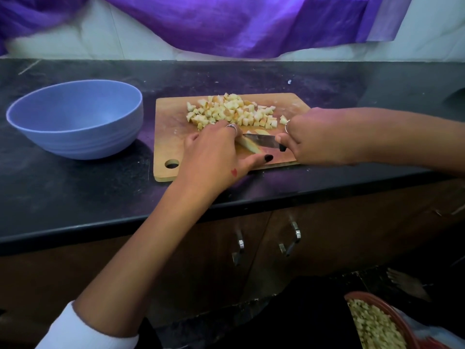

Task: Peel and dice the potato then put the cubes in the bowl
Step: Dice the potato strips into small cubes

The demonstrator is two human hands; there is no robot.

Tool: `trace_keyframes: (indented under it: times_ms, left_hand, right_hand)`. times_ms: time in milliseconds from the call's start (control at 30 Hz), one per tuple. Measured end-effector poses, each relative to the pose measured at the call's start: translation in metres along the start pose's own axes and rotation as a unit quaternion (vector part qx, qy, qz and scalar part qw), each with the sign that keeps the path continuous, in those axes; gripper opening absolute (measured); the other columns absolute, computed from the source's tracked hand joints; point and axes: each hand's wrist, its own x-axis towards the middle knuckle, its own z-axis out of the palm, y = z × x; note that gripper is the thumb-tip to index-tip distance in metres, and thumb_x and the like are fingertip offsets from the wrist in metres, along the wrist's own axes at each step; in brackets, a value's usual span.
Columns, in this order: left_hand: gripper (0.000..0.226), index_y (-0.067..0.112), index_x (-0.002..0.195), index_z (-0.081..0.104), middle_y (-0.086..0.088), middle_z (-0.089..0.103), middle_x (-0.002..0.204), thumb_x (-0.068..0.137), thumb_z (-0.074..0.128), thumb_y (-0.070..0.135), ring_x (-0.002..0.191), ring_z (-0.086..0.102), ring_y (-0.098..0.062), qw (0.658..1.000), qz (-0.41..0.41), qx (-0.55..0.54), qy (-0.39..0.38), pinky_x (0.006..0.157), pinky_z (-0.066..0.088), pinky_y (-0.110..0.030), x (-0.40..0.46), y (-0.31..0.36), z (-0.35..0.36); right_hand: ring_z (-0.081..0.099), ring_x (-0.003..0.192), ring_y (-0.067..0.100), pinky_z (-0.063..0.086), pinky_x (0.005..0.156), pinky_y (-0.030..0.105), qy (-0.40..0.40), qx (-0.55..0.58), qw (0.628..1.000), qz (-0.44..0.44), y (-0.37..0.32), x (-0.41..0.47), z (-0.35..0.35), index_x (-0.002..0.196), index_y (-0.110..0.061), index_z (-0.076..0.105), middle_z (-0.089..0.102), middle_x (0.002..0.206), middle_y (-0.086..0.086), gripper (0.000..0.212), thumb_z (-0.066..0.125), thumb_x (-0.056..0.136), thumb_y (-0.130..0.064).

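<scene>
Dicing the last potato strips on the board — left hand pinning them, fingers curled down, right hand gripping the knife. Keeping fingertips tucked back, probably — view poor there. Cubes waiting behind; bowl empty, left.

right hand slices potato strips with knife.

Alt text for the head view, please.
A right hand cuts a potato strip with a knife while the left hand holds it on a cutting board. Cubes are piled behind; the blue bowl is empty.
</scene>
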Motion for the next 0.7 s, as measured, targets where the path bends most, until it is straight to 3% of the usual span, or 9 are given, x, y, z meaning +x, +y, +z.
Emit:
trace_keyframes:
  times_ms: [100, 167, 300, 400, 533, 700]
  left_hand:
    - [0.071, 0.018, 0.125, 0.058, 0.000, 0.057, 0.120, 0.075, 0.058, 0.069, 0.110, 0.053, -0.021, 0.999, 0.031, 0.000, -0.010, 0.096, 0.043, -0.039, -0.002, -0.004, -0.005]
    - [0.072, 0.018, 0.124, 0.059, 0.000, 0.058, 0.118, 0.074, 0.058, 0.070, 0.106, 0.055, -0.021, 0.999, 0.044, -0.004, -0.016, 0.094, 0.045, -0.039, -0.003, -0.007, -0.006]
    - [0.078, 0.018, 0.122, 0.060, 0.001, 0.060, 0.116, 0.071, 0.051, 0.076, 0.103, 0.055, -0.019, 0.997, 0.059, 0.012, -0.038, 0.091, 0.047, -0.040, -0.002, -0.007, -0.010]
    - [0.083, 0.016, 0.123, 0.059, -0.002, 0.059, 0.117, 0.070, 0.046, 0.078, 0.104, 0.055, -0.020, 0.996, 0.059, 0.055, -0.049, 0.091, 0.047, -0.040, -0.003, -0.003, -0.012]
    - [0.083, 0.013, 0.126, 0.057, -0.004, 0.057, 0.120, 0.075, 0.045, 0.077, 0.107, 0.054, -0.023, 0.991, 0.052, 0.109, -0.048, 0.091, 0.045, -0.040, -0.006, 0.004, -0.012]
    - [0.074, 0.012, 0.126, 0.057, -0.005, 0.057, 0.120, 0.081, 0.047, 0.070, 0.107, 0.054, -0.023, 0.993, 0.045, 0.102, -0.040, 0.091, 0.046, -0.039, -0.006, 0.005, -0.010]
  right_hand:
    - [0.040, 0.057, 0.015, 0.035, 0.053, 0.030, 0.011, 0.008, 1.000, -0.002, -0.004, 0.004, 0.011, 0.066, -0.020, 0.032, 0.038, 0.067, 0.004, 0.040, 0.031, 0.104, -0.030]
    - [0.039, 0.056, 0.014, 0.030, 0.047, 0.026, 0.007, 0.032, 0.999, 0.006, -0.006, 0.006, 0.021, 0.067, -0.017, 0.033, 0.040, 0.067, 0.004, 0.038, 0.031, 0.104, -0.028]
    - [0.043, 0.058, 0.013, 0.030, 0.046, 0.023, 0.004, 0.071, 0.997, 0.021, -0.010, 0.006, 0.032, 0.096, -0.012, 0.048, 0.040, 0.071, 0.004, 0.023, 0.033, 0.104, -0.027]
    - [0.044, 0.060, 0.015, 0.033, 0.048, 0.025, 0.005, 0.061, 0.998, 0.013, -0.009, 0.006, 0.036, 0.116, -0.011, 0.051, 0.039, 0.074, 0.005, 0.028, 0.030, 0.105, -0.026]
    - [0.042, 0.056, 0.014, 0.025, 0.046, 0.025, 0.029, 0.068, 0.997, -0.019, -0.001, 0.001, 0.037, 0.093, -0.013, 0.045, 0.041, 0.070, 0.004, 0.025, 0.030, 0.105, -0.029]
    - [0.043, 0.060, 0.014, 0.031, 0.051, 0.029, 0.000, 0.036, 0.999, -0.020, 0.011, -0.001, 0.033, 0.087, -0.013, 0.044, 0.045, 0.073, 0.005, 0.026, 0.033, 0.104, -0.030]
